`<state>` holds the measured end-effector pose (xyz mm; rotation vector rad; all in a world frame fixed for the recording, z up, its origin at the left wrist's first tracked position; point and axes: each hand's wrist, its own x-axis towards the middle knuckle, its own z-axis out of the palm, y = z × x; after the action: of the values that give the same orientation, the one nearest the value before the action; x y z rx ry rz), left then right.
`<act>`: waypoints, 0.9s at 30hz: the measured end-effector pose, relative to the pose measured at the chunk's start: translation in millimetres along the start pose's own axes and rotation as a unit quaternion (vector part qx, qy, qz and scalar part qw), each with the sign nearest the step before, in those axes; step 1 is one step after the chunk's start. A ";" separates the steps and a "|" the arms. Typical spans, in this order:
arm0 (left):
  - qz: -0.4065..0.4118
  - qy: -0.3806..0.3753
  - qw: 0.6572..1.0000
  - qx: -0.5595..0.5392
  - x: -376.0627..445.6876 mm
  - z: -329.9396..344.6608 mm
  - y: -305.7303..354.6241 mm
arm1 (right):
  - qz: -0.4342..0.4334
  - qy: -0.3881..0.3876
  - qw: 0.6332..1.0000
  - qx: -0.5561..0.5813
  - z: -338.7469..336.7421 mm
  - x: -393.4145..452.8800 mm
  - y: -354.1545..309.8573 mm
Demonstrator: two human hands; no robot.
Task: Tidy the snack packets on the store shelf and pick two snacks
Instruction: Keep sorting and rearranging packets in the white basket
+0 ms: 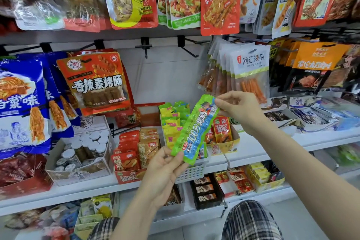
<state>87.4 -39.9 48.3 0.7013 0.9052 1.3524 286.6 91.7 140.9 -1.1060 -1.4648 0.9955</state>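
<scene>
Holding one long green and blue snack packet (pixel 191 129) between them, both hands are raised in front of the store shelf (pixel 321 138). The left hand (pixel 165 169) pinches the lower end of the packet with thumb and curled fingers, and the right hand (pixel 240 110) pinches the upper end with its fingertips. The packet is tilted, its top end leaning to the right, and it is in the air, not touching the shelf.

Directly behind the packet there is a white plastic basket (pixel 191 172) with small yellow and green packets (pixel 172 121) standing in it. Just beside it on the left, a red carton (pixel 129 178) holds red and orange packets. Further left, a clear box (pixel 78 175) holds small jars with white lids. Above, on the hooks, hang an orange sausage-picture packet (pixel 95 82) and blue packets (pixel 21 103) on the left, and white packets with orange sticks (pixel 250 72) on the right. Between them, two black hooks (pixel 145 46) are bare.
</scene>
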 end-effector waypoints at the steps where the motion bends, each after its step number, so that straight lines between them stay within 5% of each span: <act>1: -0.007 -0.008 1.000 -0.028 -0.4 0.5 0.5 | -0.001 0.000 1.000 0.004 0.1 -0.2 0.9; 6: -0.132 -0.145 0.952 -0.236 -2.6 6.5 6.6 | -0.006 -0.028 0.998 0.060 7.2 -3.8 6.8; 10: -0.181 -0.163 0.922 -0.300 -6.5 15.9 12.1 | -0.009 -0.068 0.992 0.110 14.6 -10.0 12.9; 13: -0.138 -0.129 0.957 -0.222 -7.3 18.2 11.1 | 0.023 -0.112 0.985 0.126 11.7 -14.2 13.1; 16: -0.027 -0.031 0.999 -0.021 -3.1 20.2 6.4 | 0.100 -0.182 0.970 0.126 0.9 -15.1 11.8; 20: 0.110 0.062 0.979 0.160 -2.6 21.7 -2.6 | 0.106 -0.211 0.968 0.084 -5.2 -14.1 12.9; 27: 0.136 0.003 0.980 0.148 -7.0 24.6 -15.9 | 0.029 -0.151 0.986 0.063 -1.0 -13.6 8.2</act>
<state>116.7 -46.7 48.0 1.0828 1.0556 1.4731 289.7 80.5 130.0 -0.9396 -1.5901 1.3235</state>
